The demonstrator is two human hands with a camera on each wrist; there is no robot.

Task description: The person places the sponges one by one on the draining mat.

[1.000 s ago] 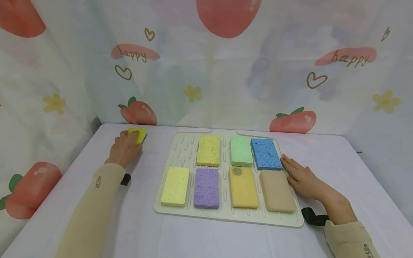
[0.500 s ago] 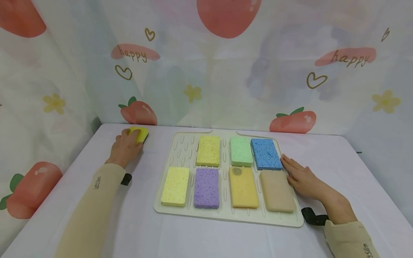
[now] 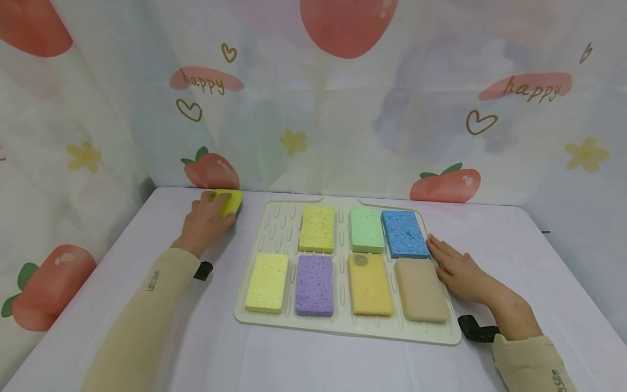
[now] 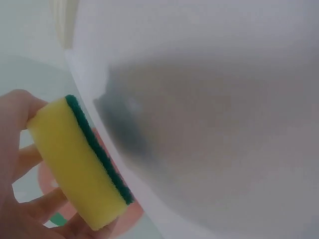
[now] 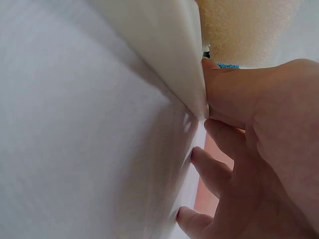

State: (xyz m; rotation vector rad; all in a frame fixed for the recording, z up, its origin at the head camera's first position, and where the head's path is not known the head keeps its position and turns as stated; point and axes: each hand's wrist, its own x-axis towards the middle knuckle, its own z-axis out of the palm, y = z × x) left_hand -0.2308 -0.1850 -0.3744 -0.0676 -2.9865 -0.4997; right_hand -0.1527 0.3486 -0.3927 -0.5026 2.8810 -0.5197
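My left hand (image 3: pixel 206 220) grips a yellow scrub sponge (image 4: pixel 77 162) with a dark green scouring layer (image 4: pixel 99 149). In the left wrist view the thumb and fingers clasp its sides, and the green layer faces the white tabletop, where a shadow falls. To the right lies a cream ridged drying mat (image 3: pixel 279 223) bearing several sponges. My right hand (image 3: pixel 460 272) rests at the mat's right edge with fingers extended, beside the blue sponge (image 3: pixel 404 234) and the beige sponge (image 3: pixel 422 290). The right wrist view has its thumb against the mat's edge (image 5: pixel 164 45).
On the mat's back row are an olive-yellow sponge (image 3: pixel 317 229) and a mint green sponge (image 3: pixel 366 230). Nearer the front lie a pale yellow sponge (image 3: pixel 266 283), a purple sponge (image 3: pixel 314 286) and an orange-yellow sponge (image 3: pixel 370 285). A printed cloth backdrop (image 3: pixel 333 109) rises behind the table.
My left hand has moved right, toward the mat, carrying the yellow scrub sponge. My right hand and the sponges on the mat have stayed in place.
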